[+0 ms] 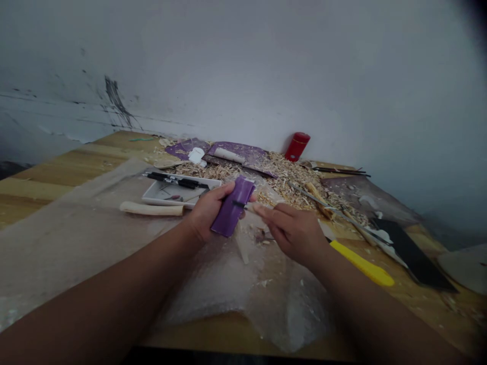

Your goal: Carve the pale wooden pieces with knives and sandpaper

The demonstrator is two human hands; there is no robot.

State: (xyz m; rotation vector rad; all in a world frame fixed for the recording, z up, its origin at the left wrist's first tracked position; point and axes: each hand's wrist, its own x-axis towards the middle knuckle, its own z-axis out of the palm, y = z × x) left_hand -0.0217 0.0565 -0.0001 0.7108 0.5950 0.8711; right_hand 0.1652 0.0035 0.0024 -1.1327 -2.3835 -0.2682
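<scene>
The person's left hand (pixel 207 213) is clamped around a glossy purple rectangular piece (pixel 230 209), held up above the desk near its middle. The right hand (pixel 291 234) is close by, its fingers (pixel 268 215) pinching a slim dark tool (pixel 239 204) whose end meets the purple piece, so the hands are just apart, joined only through these objects. Crumpled clear bubble wrap (pixel 232 286) lies beneath them. Toward the far edge of the wooden desk (pixel 49 182), a shallow white rectangular tray (pixel 171 196) holds black-handled tools, with a pale rounded wooden stick (pixel 152 209) just before it. Pale wood shavings (pixel 285 175) are heaped along the far edge around purple sheets (pixel 236 154) and a red cylindrical canister (pixel 297 147). Near the right edge lie a long steel tool (pixel 335 210), a bright yellow handle (pixel 361 263) and a flat black board (pixel 413 256).
</scene>
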